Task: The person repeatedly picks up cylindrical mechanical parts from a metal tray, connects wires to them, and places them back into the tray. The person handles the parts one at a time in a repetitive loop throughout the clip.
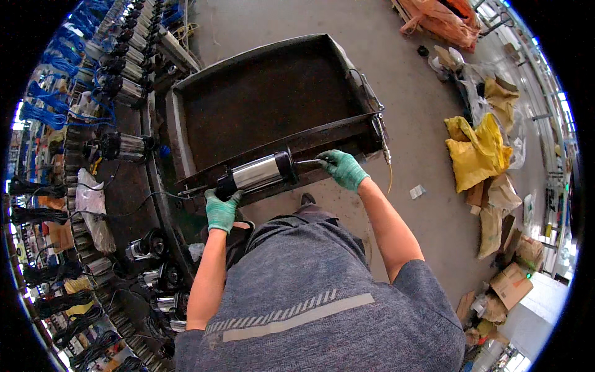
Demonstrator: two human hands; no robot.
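Note:
A shiny steel cylinder with black ends, looking like a pump motor (256, 173), lies across the near edge of a dark metal tank (248, 152). My left hand (220, 211), in a green glove, is closed around its black left end. From the right end a thin metal rod (308, 162) sticks out, and my gloved right hand (344, 169) pinches its far tip. Whether the rod is the motor's shaft or a separate tool, I cannot tell. A black cable (139, 204) runs left from near the motor's left end.
On the left, a conveyor (162, 204) carries several similar motors (127, 147) and a white bag (93, 201). Blue cable bundles (49, 99) lie beyond. A yellow hose (390, 178) hangs at the tank's right corner. Yellow sacks (474, 155) and a cardboard box (511, 285) sit on the right.

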